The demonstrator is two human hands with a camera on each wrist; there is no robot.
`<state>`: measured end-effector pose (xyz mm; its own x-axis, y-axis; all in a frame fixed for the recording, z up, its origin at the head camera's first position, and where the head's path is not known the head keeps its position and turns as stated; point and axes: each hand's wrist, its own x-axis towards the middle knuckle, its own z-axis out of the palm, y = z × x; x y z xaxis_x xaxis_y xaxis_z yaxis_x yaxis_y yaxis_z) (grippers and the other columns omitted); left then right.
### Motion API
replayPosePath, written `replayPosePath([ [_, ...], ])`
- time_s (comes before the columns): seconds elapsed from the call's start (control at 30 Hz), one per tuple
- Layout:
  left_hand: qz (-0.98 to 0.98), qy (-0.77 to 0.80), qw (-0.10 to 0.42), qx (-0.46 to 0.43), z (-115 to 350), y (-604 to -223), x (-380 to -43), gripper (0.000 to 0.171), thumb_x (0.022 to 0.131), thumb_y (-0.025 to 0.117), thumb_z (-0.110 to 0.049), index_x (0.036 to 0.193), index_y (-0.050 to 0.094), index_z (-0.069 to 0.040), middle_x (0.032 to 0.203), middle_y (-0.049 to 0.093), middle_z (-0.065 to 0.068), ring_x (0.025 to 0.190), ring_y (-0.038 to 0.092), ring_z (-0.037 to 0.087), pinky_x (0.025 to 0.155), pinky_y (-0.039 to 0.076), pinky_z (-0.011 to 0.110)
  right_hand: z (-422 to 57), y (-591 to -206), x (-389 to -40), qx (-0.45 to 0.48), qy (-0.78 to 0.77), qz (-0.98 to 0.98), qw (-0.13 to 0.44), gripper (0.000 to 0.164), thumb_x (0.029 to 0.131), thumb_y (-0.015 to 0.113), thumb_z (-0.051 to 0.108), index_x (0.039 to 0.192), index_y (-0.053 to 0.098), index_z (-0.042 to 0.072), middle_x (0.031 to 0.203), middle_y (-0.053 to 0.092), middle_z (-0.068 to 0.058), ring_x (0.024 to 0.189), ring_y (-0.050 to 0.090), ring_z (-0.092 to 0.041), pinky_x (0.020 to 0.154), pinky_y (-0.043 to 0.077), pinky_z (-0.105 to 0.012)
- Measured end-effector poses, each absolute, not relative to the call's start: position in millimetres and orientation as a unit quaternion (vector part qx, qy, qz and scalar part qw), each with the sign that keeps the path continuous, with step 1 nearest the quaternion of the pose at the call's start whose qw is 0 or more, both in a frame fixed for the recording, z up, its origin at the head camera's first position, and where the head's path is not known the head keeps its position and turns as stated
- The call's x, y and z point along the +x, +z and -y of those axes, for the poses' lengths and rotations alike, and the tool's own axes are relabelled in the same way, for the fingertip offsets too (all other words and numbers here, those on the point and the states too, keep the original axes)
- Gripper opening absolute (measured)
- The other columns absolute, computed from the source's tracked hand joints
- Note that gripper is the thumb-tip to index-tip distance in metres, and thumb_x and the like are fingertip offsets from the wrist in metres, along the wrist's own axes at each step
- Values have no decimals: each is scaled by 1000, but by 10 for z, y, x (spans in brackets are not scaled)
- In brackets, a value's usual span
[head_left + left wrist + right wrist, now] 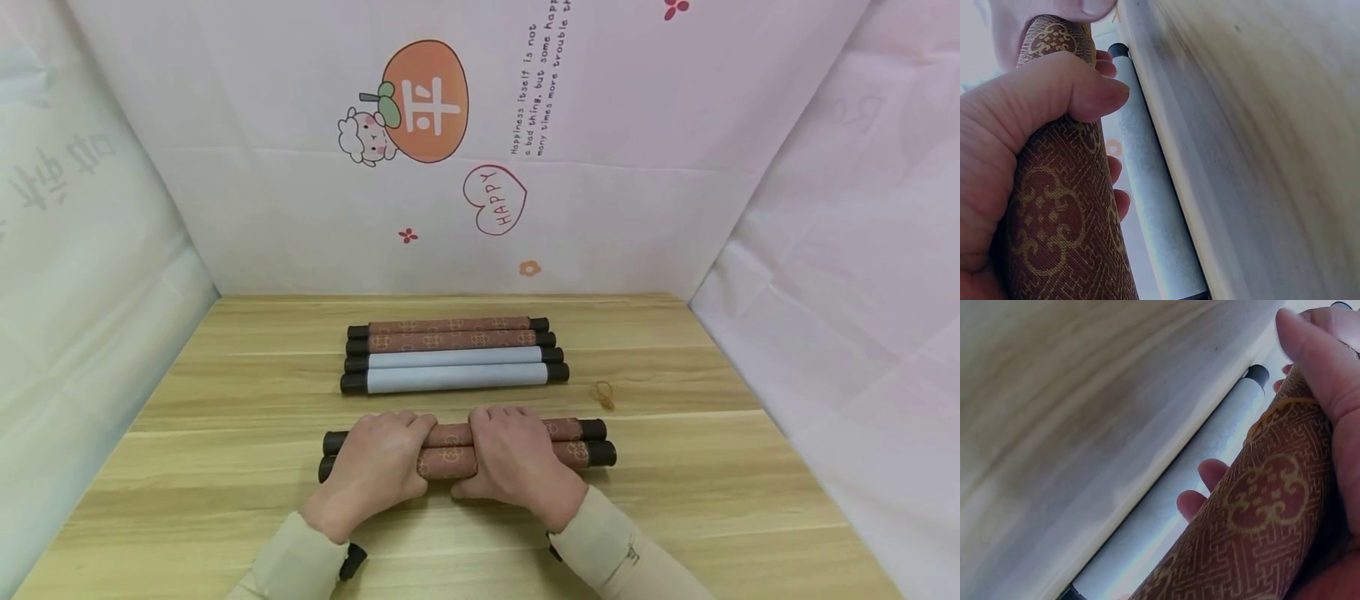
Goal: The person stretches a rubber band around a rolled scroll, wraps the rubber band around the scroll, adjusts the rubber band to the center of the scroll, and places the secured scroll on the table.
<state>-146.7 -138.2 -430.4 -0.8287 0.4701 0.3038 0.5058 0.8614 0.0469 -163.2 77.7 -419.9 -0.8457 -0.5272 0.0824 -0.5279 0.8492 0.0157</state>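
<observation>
Two brown scrolls with gold patterning and black end knobs lie side by side under both hands, the near scroll (450, 462) and the far scroll (450, 435). My left hand (378, 462) grips the pair left of their middle, thumb on the near side and fingers over the far side. To the right, my right hand (517, 458) grips them likewise, mirrored. In the left wrist view the thumb (1094, 94) presses the brocade. A thin orange rubber band (1282, 407) runs across a scroll in the right wrist view.
Farther back on the wooden table (225, 375) lies a row of scrolls: two brown patterned ones (450, 340) behind two pale ones (457, 377). A loose rubber band (603, 395) lies right of the row. White printed cloth (300, 225) encloses the back and sides.
</observation>
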Motion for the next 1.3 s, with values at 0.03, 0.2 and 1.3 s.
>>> replayPosePath([
  [0.03,954,-63,140,-256,1384,-4298,-1466,49,60,84,-27,105,70,-17,88,69,-1,77,68,20,68,56,43,-792,-4189,-1638,278,10,960,36,86,62,81,82,108,61,13,95,69,-4,92,70,-27,88,57,-48],
  [0.2,958,-64,128,-248,1401,-4282,-1468,55,61,84,-25,113,71,-15,94,72,0,84,70,20,73,58,44,-913,-4143,-1686,288,33,957,19,111,56,82,85,135,58,10,112,73,-10,103,71,-31,94,55,-53],
  [1.3,959,-67,120,-248,1432,-4276,-1470,58,61,84,-25,117,71,-16,98,73,-2,88,70,18,78,58,44,-1109,-4066,-1763,331,113,936,-46,94,73,84,67,150,54,23,125,70,-1,107,68,-19,91,55,-43],
])
